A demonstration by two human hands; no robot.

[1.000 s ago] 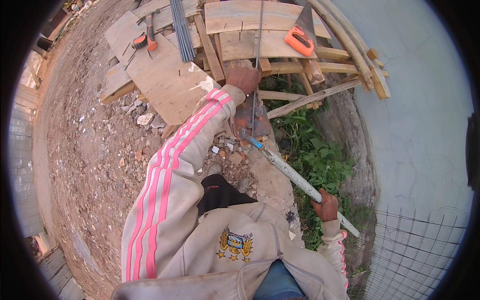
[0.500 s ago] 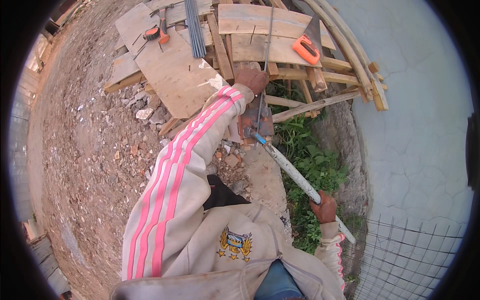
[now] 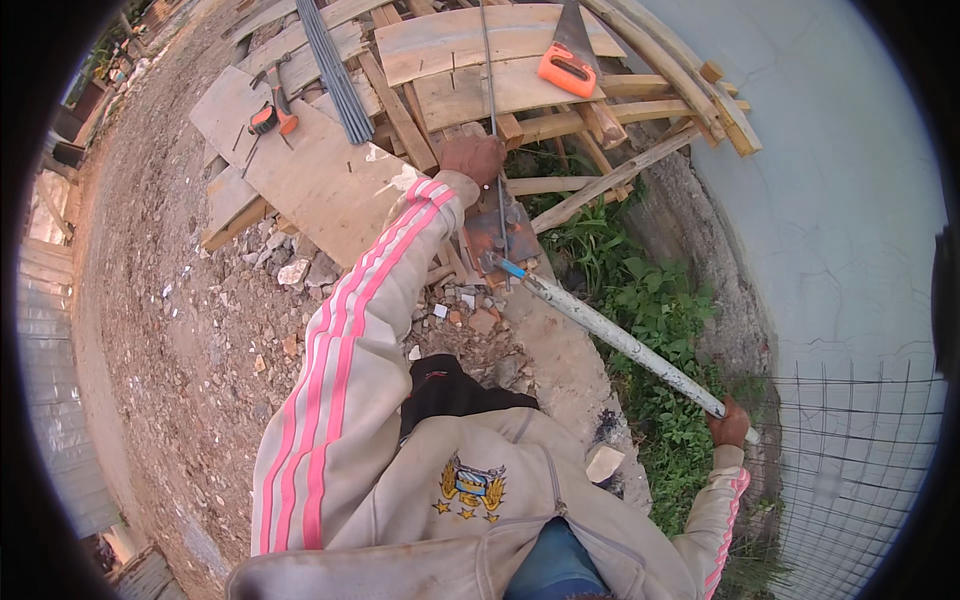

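My left hand (image 3: pixel 473 157) is closed round a thin steel rod (image 3: pixel 488 70), which runs from the far edge down over a rusty metal plate (image 3: pixel 487 236) fixed on wood. In my right hand (image 3: pixel 730 424), out to the right, is the lower end of a long white-painted pipe (image 3: pixel 625 343), speckled with wear. Its far end carries a blue section (image 3: pixel 512 268) and a small metal head that meets the rod at the plate. How the head grips the rod is too small to tell.
Boards carry a bundle of steel rods (image 3: pixel 335 75), a claw hammer (image 3: pixel 282 105), an orange tape measure (image 3: pixel 263 119), several nails and an orange-handled handsaw (image 3: pixel 569 72). Rubble (image 3: pixel 294 271) lies left, weeds (image 3: pixel 650 310) right. A pale wall (image 3: pixel 830 220) and wire mesh (image 3: pixel 860 450) stand at the right.
My right hand has moved out to the right, swinging the pipe's lower end with it. My left hand keeps its hold on the rod. The whole view has shifted a little.
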